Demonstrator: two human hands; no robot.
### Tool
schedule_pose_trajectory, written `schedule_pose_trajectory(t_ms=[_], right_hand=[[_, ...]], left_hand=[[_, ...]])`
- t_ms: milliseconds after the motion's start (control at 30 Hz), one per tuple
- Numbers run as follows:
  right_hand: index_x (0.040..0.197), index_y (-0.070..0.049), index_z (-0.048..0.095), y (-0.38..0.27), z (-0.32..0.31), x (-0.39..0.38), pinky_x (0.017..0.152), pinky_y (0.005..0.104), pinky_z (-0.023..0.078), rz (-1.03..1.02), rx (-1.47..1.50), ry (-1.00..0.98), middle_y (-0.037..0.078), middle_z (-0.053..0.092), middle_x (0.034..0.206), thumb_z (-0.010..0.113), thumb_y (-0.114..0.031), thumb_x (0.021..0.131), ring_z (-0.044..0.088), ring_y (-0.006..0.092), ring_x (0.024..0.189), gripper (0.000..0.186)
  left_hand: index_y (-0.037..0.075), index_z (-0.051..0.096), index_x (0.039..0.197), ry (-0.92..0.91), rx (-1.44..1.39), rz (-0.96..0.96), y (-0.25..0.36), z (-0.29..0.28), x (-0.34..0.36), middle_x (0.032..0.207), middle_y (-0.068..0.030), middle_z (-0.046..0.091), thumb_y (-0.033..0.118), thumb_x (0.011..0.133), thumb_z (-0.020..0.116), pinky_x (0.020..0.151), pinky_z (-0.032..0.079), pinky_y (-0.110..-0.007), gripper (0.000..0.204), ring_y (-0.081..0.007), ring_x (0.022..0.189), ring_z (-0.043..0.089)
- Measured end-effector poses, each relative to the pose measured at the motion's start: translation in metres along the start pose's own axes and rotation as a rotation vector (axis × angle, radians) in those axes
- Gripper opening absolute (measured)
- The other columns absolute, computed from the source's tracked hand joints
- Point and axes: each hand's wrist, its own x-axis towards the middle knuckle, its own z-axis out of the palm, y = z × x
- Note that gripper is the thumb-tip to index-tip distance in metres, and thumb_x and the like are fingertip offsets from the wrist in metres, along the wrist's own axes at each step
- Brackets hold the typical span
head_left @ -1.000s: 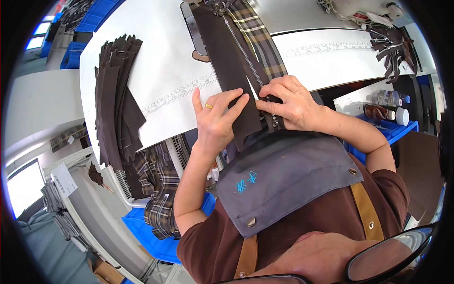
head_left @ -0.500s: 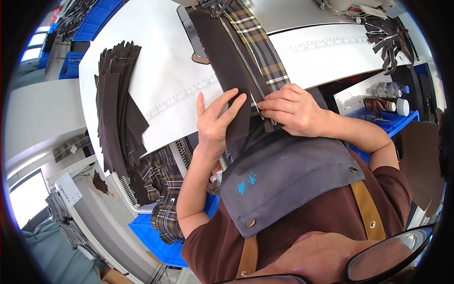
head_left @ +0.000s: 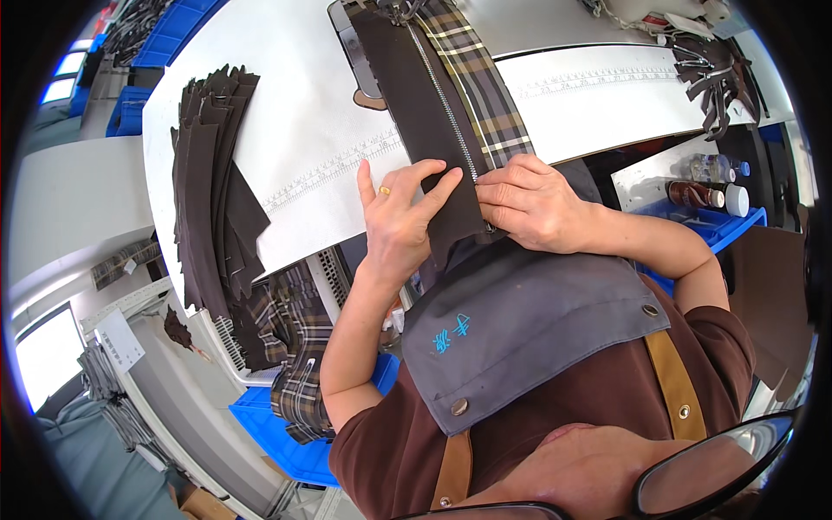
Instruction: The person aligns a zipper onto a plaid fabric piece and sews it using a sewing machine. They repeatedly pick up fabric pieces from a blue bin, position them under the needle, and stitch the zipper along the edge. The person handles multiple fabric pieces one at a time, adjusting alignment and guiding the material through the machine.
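A dark brown fabric strip runs from the sewing machine's presser foot toward me, beside a metal zipper and brown plaid fabric. My left hand lies on the dark strip with its fingers spread, a ring on one finger. My right hand has its fingers bent round the lower part of the zipper and the fabric edge, pinching them; the zipper's end is partly hidden under it.
Stacked dark strips lie on the white worktable. Plaid pieces hang over blue bins at lower left. Bottles stand right, above a blue tray. A bundle of zippers sits at upper right.
My right hand has shifted a little downward along the zipper. The white gap between the dark strip and the zipper has closed. My left hand has moved only slightly.
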Motion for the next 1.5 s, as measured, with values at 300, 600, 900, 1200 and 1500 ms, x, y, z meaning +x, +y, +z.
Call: schedule_pose_trajectory(t_ms=[300,600,900,1200,1500], right_hand=[[0.083,-0.003,0.066,0.002,-0.002,0.0,0.075,0.0316,0.044,-0.02,-0.006,-0.019,0.007,0.064,0.091,0.062,-0.012,0.067,0.059,0.0189,0.087,0.019],[0.082,-0.001,0.063,0.004,-0.005,-0.001,0.072,0.0327,0.046,-0.027,0.026,-0.017,0.009,0.063,0.093,0.064,-0.007,0.063,0.06,0.022,0.084,0.021],[0.101,-0.003,0.063,0.026,-0.019,0.004,0.081,0.0356,0.045,0.088,0.112,-0.1,0.01,0.058,0.107,0.069,-0.012,0.068,0.056,0.0254,0.097,0.035],[0.103,-0.004,0.063,0.032,-0.018,0.014,0.079,0.0358,0.044,0.032,0.077,-0.184,0.007,0.056,0.102,0.074,-0.013,0.063,0.054,0.0225,0.096,0.043],[0.094,0.0,0.064,0.037,-0.017,0.02,0.075,0.0336,0.045,0.008,0.106,-0.151,0.006,0.058,0.091,0.066,-0.011,0.068,0.055,0.022,0.09,0.029]], left_hand=[[0.015,0.068,0.103,-0.018,-0.008,0.038,-0.003,0.001,0.002,0.11,0.0005,0.061,0.009,0.069,0.063,0.106,0.017,-0.05,0.035,-0.0151,0.091,0.058],[0.015,0.068,0.102,-0.033,0.001,0.023,-0.001,0.0,0.003,0.112,0.0008,0.061,0.004,0.066,0.062,0.106,0.018,-0.049,0.038,-0.0146,0.093,0.057],[0.014,0.064,0.108,-0.203,0.013,0.03,0.0,-0.009,0.005,0.122,0.0023,0.057,0.007,0.066,0.065,0.105,0.016,-0.053,0.043,-0.0173,0.104,0.054],[0.015,0.063,0.109,-0.289,0.011,0.039,-0.005,-0.015,0.005,0.124,0.0024,0.056,0.0,0.064,0.062,0.106,0.013,-0.052,0.047,-0.017,0.105,0.054],[0.01,0.064,0.107,-0.201,0.029,-0.028,-0.065,-0.02,0.068,0.116,-0.0014,0.062,0.003,0.082,0.056,0.105,0.021,-0.054,0.027,-0.0205,0.103,0.059]])
